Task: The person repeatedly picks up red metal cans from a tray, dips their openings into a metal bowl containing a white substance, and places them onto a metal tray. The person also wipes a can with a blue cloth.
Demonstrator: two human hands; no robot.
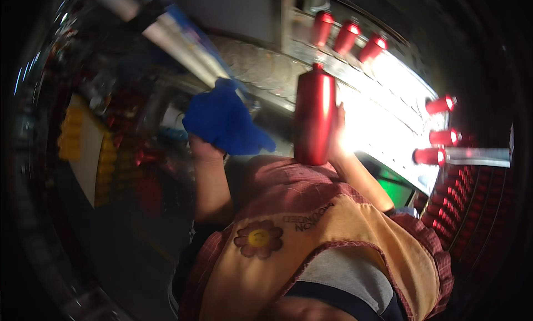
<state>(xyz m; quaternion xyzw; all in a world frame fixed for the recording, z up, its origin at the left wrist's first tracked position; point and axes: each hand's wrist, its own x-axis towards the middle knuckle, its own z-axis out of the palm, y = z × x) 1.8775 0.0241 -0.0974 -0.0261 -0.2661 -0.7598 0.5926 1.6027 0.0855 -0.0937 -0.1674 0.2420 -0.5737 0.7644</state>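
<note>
In front of my apron stands a shiny red metal bottle [315, 118], roughly upright, with a short narrow neck at its top. My right hand [340, 129] is closed on it from the right side; most of the fingers are hidden behind the bottle or washed out by glare. To the left, a crumpled blue cloth [225, 118] covers most of my left hand [204, 148], which grips it. The cloth hangs toward the bottle, with a gap between the two.
A brightly lit white surface [383, 113] lies beyond my right hand. Red bottles [347, 37] stand along its far side, and more red bottles [442, 137] lie at its right end. A pale tube [177, 46] slants in from the upper left. Yellow ridged packing [71, 129] sits far left.
</note>
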